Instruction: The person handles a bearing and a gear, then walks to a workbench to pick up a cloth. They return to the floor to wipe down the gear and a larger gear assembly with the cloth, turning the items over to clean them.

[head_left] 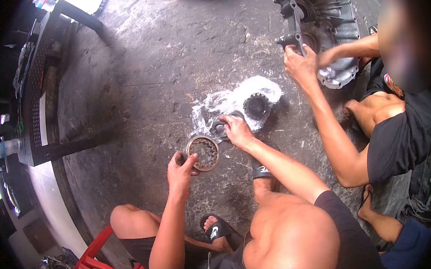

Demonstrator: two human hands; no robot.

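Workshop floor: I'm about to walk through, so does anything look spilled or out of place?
The crumpled white plastic sheeting lies bunched beneath the dark toothed metal gear, so it looks untidy. The grey concrete floor is blotchy, but no clear spill shows.

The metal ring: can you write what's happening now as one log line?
left hand: holds metal ring | right hand: touches round part | dark gear: on white sheet | co-worker's hand: at large metal housing

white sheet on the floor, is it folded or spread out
Spread out, though crumpled: the white sheet lies loosely across the floor, its wrinkled edges showing around the dark gear on it.
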